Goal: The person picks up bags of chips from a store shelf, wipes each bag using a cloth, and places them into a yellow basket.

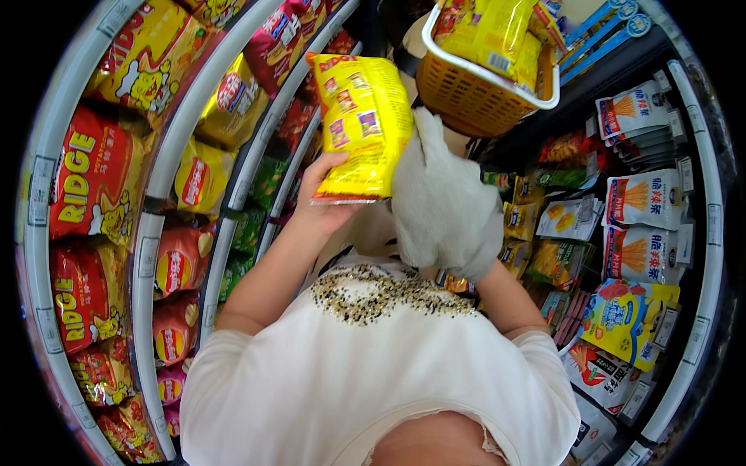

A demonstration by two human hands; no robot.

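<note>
My bare left hand [324, 185] grips the lower left edge of a yellow Ridge snack bag [366, 125], its thumb on the front. The bag is puffed and its printed side, with small product pictures, faces up to me. A grey fabric glove or mitt covers my right hand [446, 195]. That hand lies against the bag's lower right side; its fingers cannot be made out well, nor whether they grip the bag.
Shelves of bagged chips [96, 180] curve along the left, with price-tag rails [148, 244]. An orange basket with a white rim [486, 87] holds yellow snack bags [495, 35] ahead. Hanging snack packs [644, 198] line the right, beside blue strips [606, 43].
</note>
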